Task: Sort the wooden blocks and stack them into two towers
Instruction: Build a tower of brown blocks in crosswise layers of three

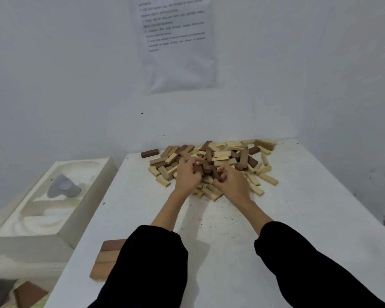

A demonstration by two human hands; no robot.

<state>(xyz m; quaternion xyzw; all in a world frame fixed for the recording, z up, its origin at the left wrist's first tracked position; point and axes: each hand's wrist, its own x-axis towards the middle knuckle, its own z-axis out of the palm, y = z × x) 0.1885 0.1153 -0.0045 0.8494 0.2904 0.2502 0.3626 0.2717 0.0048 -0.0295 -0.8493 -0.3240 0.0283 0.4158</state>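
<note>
Far left of the fingers, off the table [302, 223]: a white foam tray [80, 221] holding a grey object [63, 188]. Well behind the left fingers, beside the black left sleeve [151, 265]: a short stack of brown blocks [106, 260] at the table edge. Beyond and left of the left fingertips: a lone dark block [150, 152], apart from the pile.

Left hand [187, 177]: fingers curled, closed round a dark brown block [198, 168].

The mixed pile of wooden blocks [236, 155], pale and brown, lies under and beyond both sets of fingertips and spreads right.

Right hand [232, 185], just beside the left: fingers curled, pinching a second dark block [216, 174]. The contact is partly hidden.
</note>
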